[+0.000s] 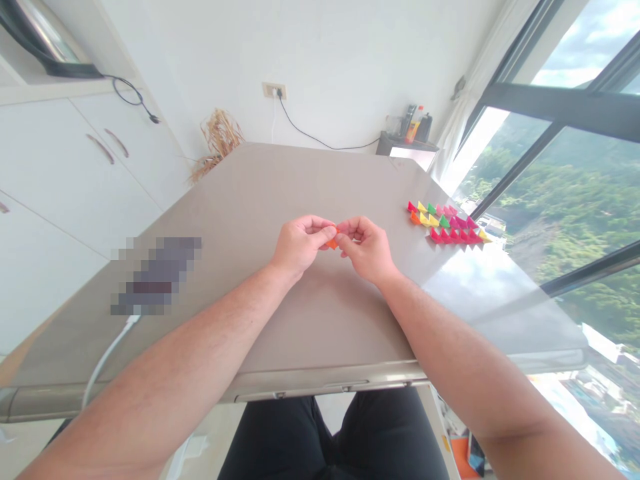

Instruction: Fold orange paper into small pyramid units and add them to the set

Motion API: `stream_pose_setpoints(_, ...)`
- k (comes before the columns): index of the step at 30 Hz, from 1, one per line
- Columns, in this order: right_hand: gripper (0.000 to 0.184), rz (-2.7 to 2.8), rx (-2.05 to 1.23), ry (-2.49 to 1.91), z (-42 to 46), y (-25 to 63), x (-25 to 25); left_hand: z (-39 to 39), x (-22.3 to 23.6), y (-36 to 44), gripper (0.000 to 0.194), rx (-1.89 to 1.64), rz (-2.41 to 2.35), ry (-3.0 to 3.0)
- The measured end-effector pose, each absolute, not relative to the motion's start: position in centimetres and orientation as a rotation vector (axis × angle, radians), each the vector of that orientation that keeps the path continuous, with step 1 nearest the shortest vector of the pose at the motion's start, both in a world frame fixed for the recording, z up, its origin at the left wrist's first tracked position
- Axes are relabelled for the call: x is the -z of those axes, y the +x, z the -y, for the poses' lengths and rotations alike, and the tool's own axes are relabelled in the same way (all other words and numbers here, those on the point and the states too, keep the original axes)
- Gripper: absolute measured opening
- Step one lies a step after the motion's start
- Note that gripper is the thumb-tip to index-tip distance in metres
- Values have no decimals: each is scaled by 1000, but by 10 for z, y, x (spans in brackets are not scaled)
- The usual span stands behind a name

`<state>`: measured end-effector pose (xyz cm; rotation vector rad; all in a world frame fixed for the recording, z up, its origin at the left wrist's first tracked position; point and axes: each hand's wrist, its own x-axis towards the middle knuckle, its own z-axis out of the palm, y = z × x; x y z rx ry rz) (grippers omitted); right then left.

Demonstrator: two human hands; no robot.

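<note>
Over the middle of the grey table (280,200), my left hand (300,243) and my right hand (367,248) meet fingertip to fingertip. Both pinch a small orange folded paper piece (333,241), mostly hidden by the fingers. To the right, near the table's window-side edge, lie several small folded paper triangles (447,224) in pink, yellow, green and orange, set in rows.
A blurred dark object (155,275) with a white cable (107,357) lies at the table's left. White cabinets (75,173) stand to the left, dried grass (220,137) and a wall socket (275,90) at the back, a small shelf with bottles (410,130) by the window.
</note>
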<state>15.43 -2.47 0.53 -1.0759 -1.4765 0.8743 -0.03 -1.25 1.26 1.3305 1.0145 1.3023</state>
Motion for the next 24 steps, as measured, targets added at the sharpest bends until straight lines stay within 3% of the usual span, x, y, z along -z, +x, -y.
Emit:
stream_pose_setpoints(18,16,1414,-910,-1039,25,154,-7,10,-10,-5,24,-1293,-977,1359)
stream_pose_setpoints(24,18,1362,-925,-1032,22,157,-7,10,-9,-6,42,-1305,-882,1391)
